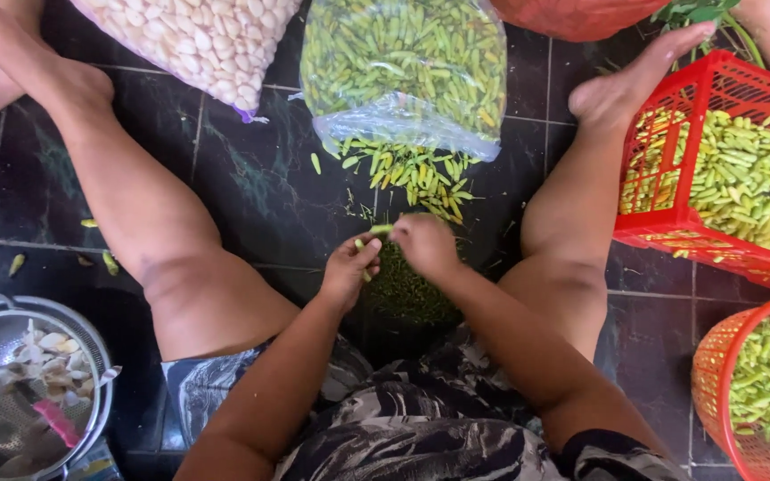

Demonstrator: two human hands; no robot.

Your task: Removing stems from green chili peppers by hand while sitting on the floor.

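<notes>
Head view looks down on a dark tiled floor (251,178) between bare legs. Both hands meet over a heap of stems (407,289) near the floor's middle: left hand (349,267) and right hand (425,245) pinch one green chili (380,230) between fingertips. Fingers hide most of it; the baskets at the right edge are cut off.

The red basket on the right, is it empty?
No, the red basket is heaped with small green chilies.
</notes>
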